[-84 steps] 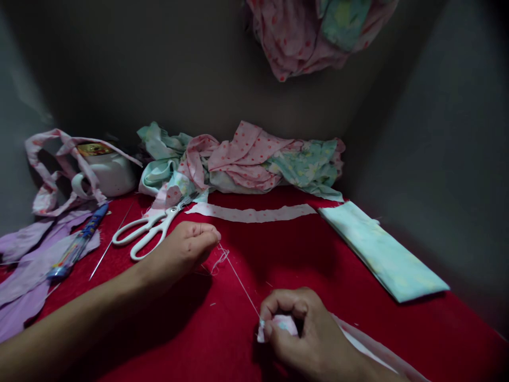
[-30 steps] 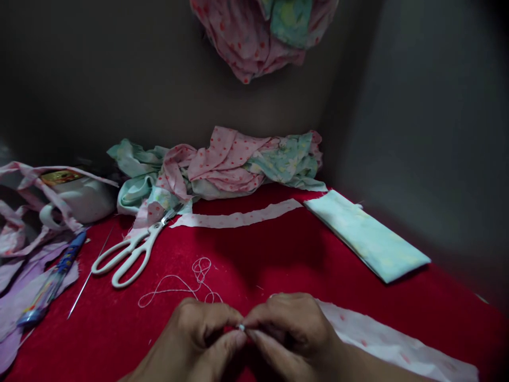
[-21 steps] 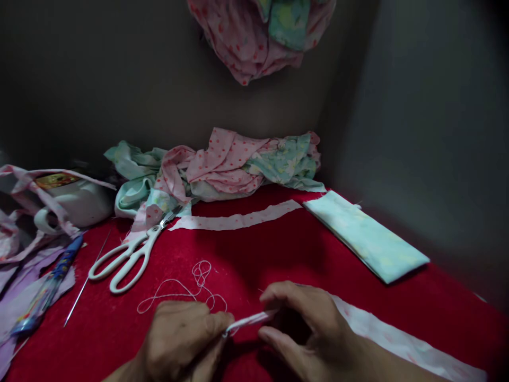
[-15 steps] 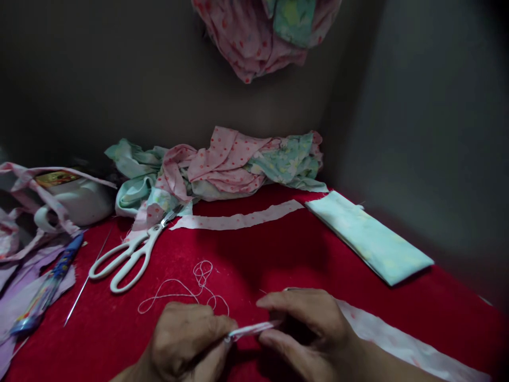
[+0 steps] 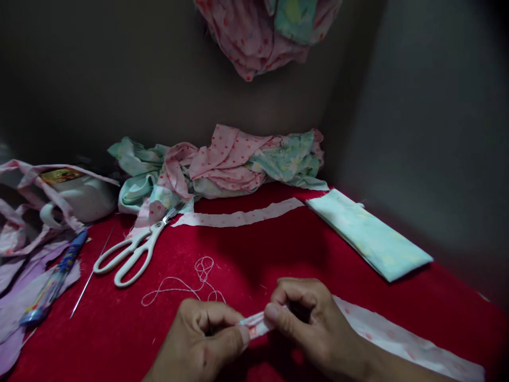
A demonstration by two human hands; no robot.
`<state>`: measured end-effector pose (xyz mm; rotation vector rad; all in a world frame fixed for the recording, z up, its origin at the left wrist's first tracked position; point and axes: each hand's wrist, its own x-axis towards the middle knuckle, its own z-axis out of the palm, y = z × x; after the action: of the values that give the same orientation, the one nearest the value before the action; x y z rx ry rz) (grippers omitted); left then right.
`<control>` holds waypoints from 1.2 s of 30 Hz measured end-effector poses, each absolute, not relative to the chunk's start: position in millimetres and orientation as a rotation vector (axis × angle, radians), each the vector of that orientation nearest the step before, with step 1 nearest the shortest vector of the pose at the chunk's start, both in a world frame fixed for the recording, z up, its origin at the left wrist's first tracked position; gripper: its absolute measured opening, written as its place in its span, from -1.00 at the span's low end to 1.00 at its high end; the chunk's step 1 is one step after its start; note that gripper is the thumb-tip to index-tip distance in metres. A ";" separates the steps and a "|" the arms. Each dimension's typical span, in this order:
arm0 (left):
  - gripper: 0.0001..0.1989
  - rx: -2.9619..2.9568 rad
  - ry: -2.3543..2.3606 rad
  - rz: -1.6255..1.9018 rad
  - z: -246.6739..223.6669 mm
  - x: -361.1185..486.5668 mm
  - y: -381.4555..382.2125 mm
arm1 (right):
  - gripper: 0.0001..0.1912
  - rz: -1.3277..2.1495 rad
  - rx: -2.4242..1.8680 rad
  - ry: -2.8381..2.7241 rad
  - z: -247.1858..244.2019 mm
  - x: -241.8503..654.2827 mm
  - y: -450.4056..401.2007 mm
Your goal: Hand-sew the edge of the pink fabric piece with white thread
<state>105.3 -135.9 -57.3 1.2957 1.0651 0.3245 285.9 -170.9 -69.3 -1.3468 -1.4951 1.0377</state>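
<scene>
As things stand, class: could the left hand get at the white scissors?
Probably yes, once it lets go: the left hand pinches the fabric strip now, but only bare red cloth and loose thread lie between it and the white scissors.

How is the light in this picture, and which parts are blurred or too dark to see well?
Head view: dim light; the walls are nearly black; the red cloth and white scissors read clearly; the left hand and right hand are dark and slightly soft; frame edges are darkened and stretched.

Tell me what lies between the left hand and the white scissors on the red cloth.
Only the loose white thread lies between the left hand and the scissors, looped flat on the red cloth. Both hands pinch the fabric strip.
</scene>
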 end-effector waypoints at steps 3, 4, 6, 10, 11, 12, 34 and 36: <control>-0.76 1.299 1.059 0.317 -55.3 106.9 -135.1 | -0.69 1.203 -1.351 -1.377 -73.0 285.5 -171.4; -0.76 1.297 1.051 0.313 -54.9 107.3 -135.0 | -0.68 1.254 -1.340 -1.354 -73.6 285.5 -171.7; -0.75 1.281 1.038 0.314 -54.7 108.0 -135.3 | -0.70 1.325 -1.323 -1.332 -73.3 285.4 -172.1; -0.73 1.216 1.025 0.329 -55.2 109.0 -136.9 | -0.74 1.420 -1.347 -1.306 -70.1 284.5 -171.6; -0.73 1.216 1.020 0.326 -55.4 109.1 -137.1 | -0.74 1.443 -1.358 -1.288 -69.1 284.2 -171.1; -0.74 1.221 1.023 0.321 -55.7 109.1 -137.2 | -0.74 1.454 -1.369 -1.268 -68.2 284.0 -170.5; -0.73 1.328 1.078 0.353 -53.4 112.6 -133.4 | -0.80 1.534 -1.428 -1.061 -59.3 280.0 -165.3; -0.71 1.392 1.159 0.438 -51.8 112.9 -135.1 | -0.81 1.530 -1.434 -1.075 -59.4 280.0 -165.0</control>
<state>112.9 -135.1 -51.8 1.3916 1.1586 0.4379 280.0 -165.0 -59.4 -1.4343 -1.0746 1.5303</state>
